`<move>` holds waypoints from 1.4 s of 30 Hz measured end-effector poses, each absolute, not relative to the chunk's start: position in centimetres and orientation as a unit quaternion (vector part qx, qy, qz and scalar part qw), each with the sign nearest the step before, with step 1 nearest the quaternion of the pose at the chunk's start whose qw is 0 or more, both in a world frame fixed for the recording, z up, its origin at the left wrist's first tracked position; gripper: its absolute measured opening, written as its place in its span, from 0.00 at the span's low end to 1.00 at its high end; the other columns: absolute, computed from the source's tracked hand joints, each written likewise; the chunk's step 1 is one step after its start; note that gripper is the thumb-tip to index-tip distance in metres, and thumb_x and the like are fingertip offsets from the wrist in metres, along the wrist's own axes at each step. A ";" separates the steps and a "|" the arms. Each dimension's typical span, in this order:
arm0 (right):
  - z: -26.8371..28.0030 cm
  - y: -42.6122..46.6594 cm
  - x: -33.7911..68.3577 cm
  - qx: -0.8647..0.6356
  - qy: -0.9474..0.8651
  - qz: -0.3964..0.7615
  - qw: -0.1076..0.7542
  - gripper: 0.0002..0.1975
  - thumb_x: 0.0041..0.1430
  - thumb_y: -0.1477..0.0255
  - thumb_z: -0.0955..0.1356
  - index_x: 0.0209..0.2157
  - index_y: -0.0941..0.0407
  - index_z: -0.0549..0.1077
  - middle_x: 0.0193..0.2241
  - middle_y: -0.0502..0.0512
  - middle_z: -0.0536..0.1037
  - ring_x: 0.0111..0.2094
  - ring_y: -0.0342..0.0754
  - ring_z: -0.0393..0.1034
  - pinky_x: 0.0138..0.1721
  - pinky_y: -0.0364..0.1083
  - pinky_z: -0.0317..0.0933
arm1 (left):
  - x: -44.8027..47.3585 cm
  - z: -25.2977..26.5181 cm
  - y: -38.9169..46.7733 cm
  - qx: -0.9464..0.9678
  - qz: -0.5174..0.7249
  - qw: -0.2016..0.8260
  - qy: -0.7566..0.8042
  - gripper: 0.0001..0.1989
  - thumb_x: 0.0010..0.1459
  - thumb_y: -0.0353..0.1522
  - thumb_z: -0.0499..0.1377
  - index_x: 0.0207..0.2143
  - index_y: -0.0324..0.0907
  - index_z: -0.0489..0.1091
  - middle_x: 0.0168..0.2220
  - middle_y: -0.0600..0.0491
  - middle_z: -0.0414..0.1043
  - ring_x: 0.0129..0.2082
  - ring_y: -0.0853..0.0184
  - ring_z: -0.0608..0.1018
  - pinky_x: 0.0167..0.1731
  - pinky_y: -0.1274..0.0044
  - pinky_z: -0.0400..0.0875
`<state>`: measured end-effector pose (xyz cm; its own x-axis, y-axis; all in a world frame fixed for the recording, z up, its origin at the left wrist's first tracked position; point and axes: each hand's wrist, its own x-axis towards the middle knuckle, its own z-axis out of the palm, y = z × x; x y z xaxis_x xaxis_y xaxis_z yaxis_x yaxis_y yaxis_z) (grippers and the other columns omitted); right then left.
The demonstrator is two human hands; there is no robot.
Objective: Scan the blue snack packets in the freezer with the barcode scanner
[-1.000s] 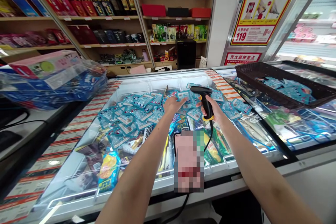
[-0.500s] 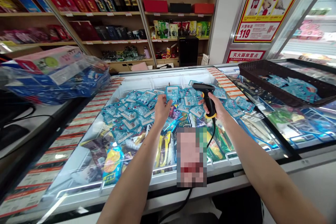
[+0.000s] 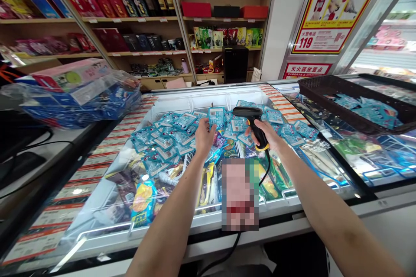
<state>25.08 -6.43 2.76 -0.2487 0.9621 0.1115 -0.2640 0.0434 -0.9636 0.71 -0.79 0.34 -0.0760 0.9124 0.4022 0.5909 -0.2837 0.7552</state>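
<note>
My right hand [image 3: 267, 135] is wrapped round the grip of a black and yellow barcode scanner [image 3: 248, 113], whose head points left. Its cord hangs down toward the freezer's front. My left hand [image 3: 205, 134] pinches the lower left corner of a small blue packet [image 3: 216, 117] and holds it up with a printed barcode side showing. Many similar blue packets [image 3: 164, 142] lie spread over the glass top of the chest freezer [image 3: 208, 99], left of and behind both hands. More of them [image 3: 290, 134] lie to the right of the scanner.
A dark brown basket [image 3: 320, 95] with blue packets stands at the right. Plastic-wrapped boxes [image 3: 74, 95] are stacked at the left. Bagged frozen goods [image 3: 143, 201] show through the glass. Stocked shelves [image 3: 130, 17] line the back, beside a fire-safety poster [image 3: 338, 8].
The scanner has shifted slightly left and down, closer to the held packet. My left hand keeps its hold on the packet. The whole view has moved a little.
</note>
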 end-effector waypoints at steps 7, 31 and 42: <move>2.9 -6.6 24.9 -0.337 -0.530 0.591 0.507 0.23 0.53 0.50 0.68 0.37 0.56 0.71 0.28 0.56 0.79 0.13 0.40 0.61 0.12 0.42 0.54 | 1.0 0.9 -1.2 0.650 0.462 0.174 0.578 0.17 0.57 0.37 0.57 0.48 0.41 0.63 0.28 0.55 0.69 0.29 0.67 0.73 0.34 0.75 0.68; 3.1 -7.3 24.2 -0.296 -0.574 0.597 0.476 0.20 0.58 0.54 0.66 0.39 0.58 0.69 0.27 0.55 0.78 0.13 0.39 0.61 0.12 0.41 0.54 | 0.9 0.0 -0.7 0.635 0.506 0.159 0.562 0.14 0.56 0.36 0.57 0.44 0.42 0.61 0.29 0.55 0.67 0.25 0.69 0.72 0.28 0.77 0.65; 3.2 -7.6 24.0 -0.289 -0.569 0.600 0.482 0.21 0.58 0.54 0.66 0.42 0.57 0.68 0.29 0.55 0.78 0.14 0.40 0.62 0.13 0.41 0.54 | 0.8 0.1 -0.9 0.640 0.501 0.155 0.561 0.14 0.56 0.37 0.57 0.43 0.42 0.62 0.29 0.54 0.68 0.26 0.68 0.74 0.28 0.77 0.65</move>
